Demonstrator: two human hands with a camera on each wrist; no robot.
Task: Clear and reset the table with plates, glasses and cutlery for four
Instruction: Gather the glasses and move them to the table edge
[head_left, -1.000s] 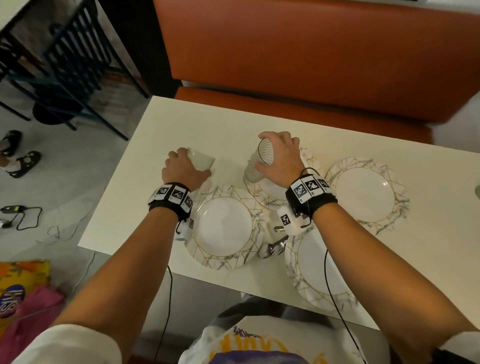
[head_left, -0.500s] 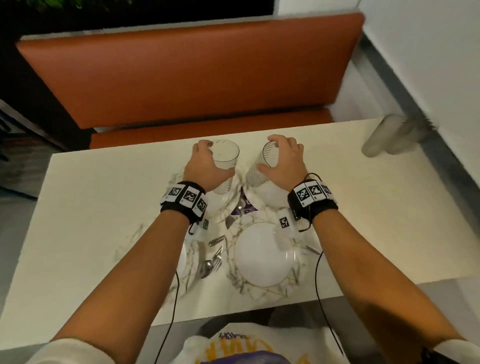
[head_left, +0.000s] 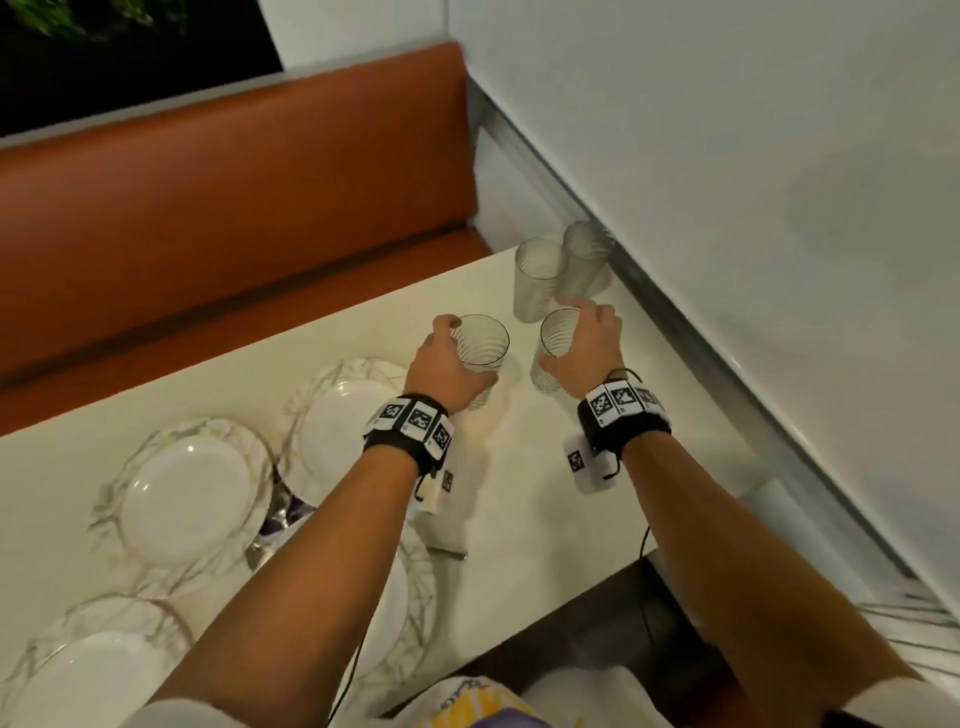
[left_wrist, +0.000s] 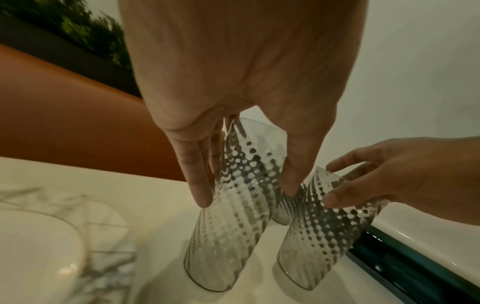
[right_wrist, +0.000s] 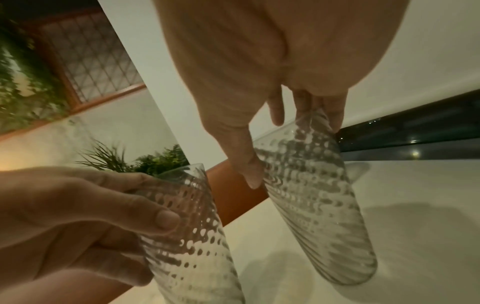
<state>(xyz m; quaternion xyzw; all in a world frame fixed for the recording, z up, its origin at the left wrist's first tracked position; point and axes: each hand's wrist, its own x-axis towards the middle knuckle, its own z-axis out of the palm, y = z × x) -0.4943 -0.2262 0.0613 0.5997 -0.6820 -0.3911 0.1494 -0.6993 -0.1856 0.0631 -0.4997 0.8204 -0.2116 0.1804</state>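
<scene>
Nearest me, four plates (head_left: 187, 499) crowd the near-left part of the table (head_left: 545, 509), with some cutlery (head_left: 270, 540) half hidden between them.

Beyond the plates, each hand has its fingers wrapped round the upper part of a dotted glass. The left hand (head_left: 447, 371) holds the left glass (head_left: 480, 345) and the right hand (head_left: 587, 345) holds the right glass (head_left: 556, 338). Both glasses stand upright, mouth up, side by side but apart. From the wrist views I judge their bases to be on or just above the tabletop.

Farther still, two more glasses (head_left: 537, 280) stand close together near the wall at the table's far right corner. They lie just ahead of the right hand, so that hand's glass is the nearer one to join them. The left glass would have to travel rightward and forward.
</scene>
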